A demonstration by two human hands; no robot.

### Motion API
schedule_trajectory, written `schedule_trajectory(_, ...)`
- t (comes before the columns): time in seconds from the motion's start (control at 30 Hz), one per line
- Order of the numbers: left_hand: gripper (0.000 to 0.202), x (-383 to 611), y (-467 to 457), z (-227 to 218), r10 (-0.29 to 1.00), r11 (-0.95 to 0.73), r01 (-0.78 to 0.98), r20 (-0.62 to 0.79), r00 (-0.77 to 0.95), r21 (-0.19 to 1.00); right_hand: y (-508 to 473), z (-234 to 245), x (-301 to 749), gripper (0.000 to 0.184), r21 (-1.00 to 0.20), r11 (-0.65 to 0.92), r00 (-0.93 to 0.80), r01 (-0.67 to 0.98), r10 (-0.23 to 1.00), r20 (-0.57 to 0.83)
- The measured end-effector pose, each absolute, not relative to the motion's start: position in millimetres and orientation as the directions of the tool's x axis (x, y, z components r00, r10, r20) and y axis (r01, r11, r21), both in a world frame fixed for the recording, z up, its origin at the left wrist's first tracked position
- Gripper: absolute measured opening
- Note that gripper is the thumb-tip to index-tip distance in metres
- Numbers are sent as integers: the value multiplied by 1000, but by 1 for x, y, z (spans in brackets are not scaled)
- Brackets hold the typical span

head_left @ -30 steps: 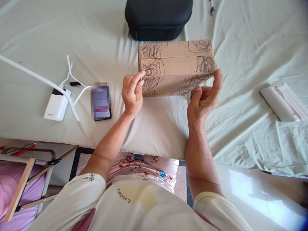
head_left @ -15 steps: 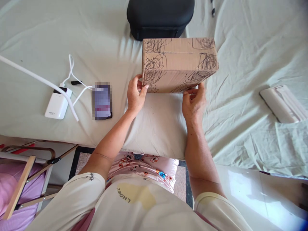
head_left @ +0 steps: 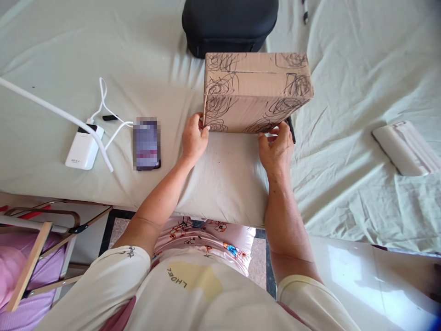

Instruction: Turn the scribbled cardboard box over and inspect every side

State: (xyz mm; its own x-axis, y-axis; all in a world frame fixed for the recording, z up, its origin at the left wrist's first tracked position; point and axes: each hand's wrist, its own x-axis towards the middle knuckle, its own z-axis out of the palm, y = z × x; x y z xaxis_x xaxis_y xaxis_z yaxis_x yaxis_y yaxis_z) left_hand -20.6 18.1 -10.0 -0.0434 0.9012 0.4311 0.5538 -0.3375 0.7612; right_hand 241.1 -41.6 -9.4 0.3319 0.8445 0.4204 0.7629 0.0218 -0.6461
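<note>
By the table's (head_left: pixel 230 193) near edge, a scribbled cardboard box (head_left: pixel 255 99) is held low by the left grip (head_left: pixel 195 139) and the right grip (head_left: pixel 276 149). Farther from that edge, a black case (head_left: pixel 230 25) is set; leftward along the edge, a white power bank (head_left: pixel 82 149) and a phone (head_left: pixel 146 145) are laid.
</note>
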Motion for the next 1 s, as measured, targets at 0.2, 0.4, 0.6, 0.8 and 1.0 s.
schedule_trajectory(0.2,63,-19,12,4,789,-495,512,610,-73,702,-45,7,235,53,-639,206,361,741,680,638)
schedule_trajectory(0.4,51,-18,4,24,709,-564,537,701,-74,627,-55,34,223,42,-615,406,409,676,487,772)
schedule_trajectory(0.6,58,-19,-1,32,718,-491,650,692,-75,580,-62,41,217,41,-637,339,428,693,517,741)
schedule_trajectory(0.8,66,-14,-5,36,838,-387,729,546,23,564,-67,46,205,42,-639,425,401,641,525,751)
schedule_trajectory(1.0,64,-2,-14,38,824,-481,690,548,145,541,-74,44,189,33,-657,537,270,530,627,731)
